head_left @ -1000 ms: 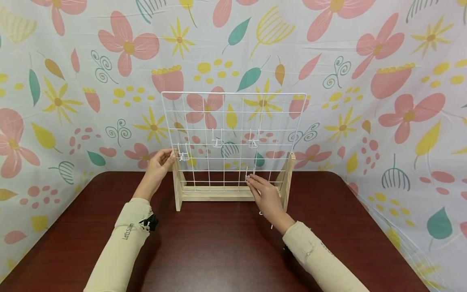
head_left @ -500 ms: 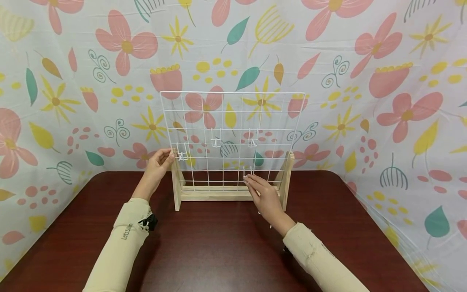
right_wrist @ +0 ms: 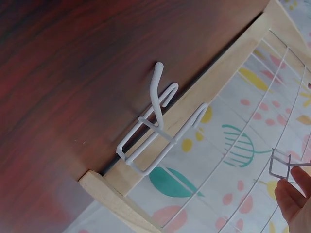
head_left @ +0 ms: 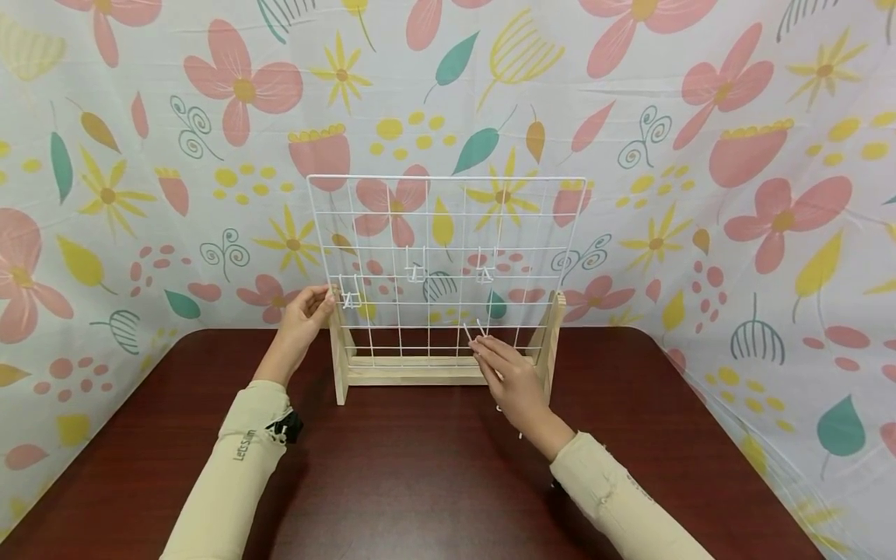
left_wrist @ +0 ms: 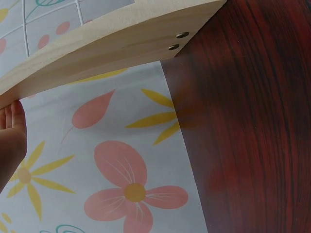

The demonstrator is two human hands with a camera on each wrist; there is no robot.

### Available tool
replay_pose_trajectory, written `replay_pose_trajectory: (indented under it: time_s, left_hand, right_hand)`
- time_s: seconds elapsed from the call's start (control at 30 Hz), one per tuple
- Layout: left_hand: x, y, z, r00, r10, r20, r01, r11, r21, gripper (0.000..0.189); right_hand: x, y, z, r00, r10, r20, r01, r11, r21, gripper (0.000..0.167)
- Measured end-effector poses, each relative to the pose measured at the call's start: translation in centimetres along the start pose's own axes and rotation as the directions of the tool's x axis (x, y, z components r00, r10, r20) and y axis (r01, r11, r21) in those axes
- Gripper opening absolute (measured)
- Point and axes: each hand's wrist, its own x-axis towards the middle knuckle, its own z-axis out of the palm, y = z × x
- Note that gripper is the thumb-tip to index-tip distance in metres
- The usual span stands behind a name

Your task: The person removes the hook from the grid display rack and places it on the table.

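My left hand [head_left: 302, 319] grips the top of the wooden stand's left upright [head_left: 340, 350]; in the left wrist view its fingers [left_wrist: 17, 119] meet the edge of the wood. The stand holds a white wire grid panel [head_left: 448, 179]. With thumb and fingertips, my right hand [head_left: 514, 379] pinches a white wire hook [right_wrist: 280, 164] in front of the panel's lower right part, its two prongs leaning up and left. Another white hook [right_wrist: 154, 131] shows large in the right wrist view, overlapping the table and the bottom bar; in the head view my right hand mostly hides it.
Three white hooks hang on the grid: a left hook [head_left: 350, 299], a middle hook [head_left: 415, 272] and a right hook [head_left: 485, 272]. The stand rests on a dark red wood table [head_left: 420, 482]. Behind it hangs a flowered cloth [head_left: 266, 155].
In my right hand the hook has shifted slightly left, and its prongs have gone from upright to tilted. My left hand stays on the upright.
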Motion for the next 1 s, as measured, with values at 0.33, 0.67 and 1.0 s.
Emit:
replay_pose_trajectory:
  time_s: [0.33, 0.67, 1.0]
  left_hand:
    - [0.2, -0.3, -0.1, 1.000, 0.022, 0.002, -0.022, 1.000, -0.005, 0.045]
    - [0.2, -0.2, -0.1, 1.000, 0.013, -0.015, -0.013, 1.000, -0.008, 0.041]
    - [0.0, 0.0, 0.1, 1.000, 0.006, -0.013, -0.006, 1.000, -0.004, 0.041]
  right_hand:
    - [-0.3, 0.2, -0.8, 0.997, -0.080, 0.011, 0.080, 0.997, -0.023, 0.034]
    - [-0.8, 0.7, -1.6, 0.992, -0.104, 0.078, 0.110, 0.991, -0.074, 0.022]
    - [-1.2, 0.9, -2.6, 0.978, -0.176, 0.113, 0.187, 0.977, -0.101, 0.028]
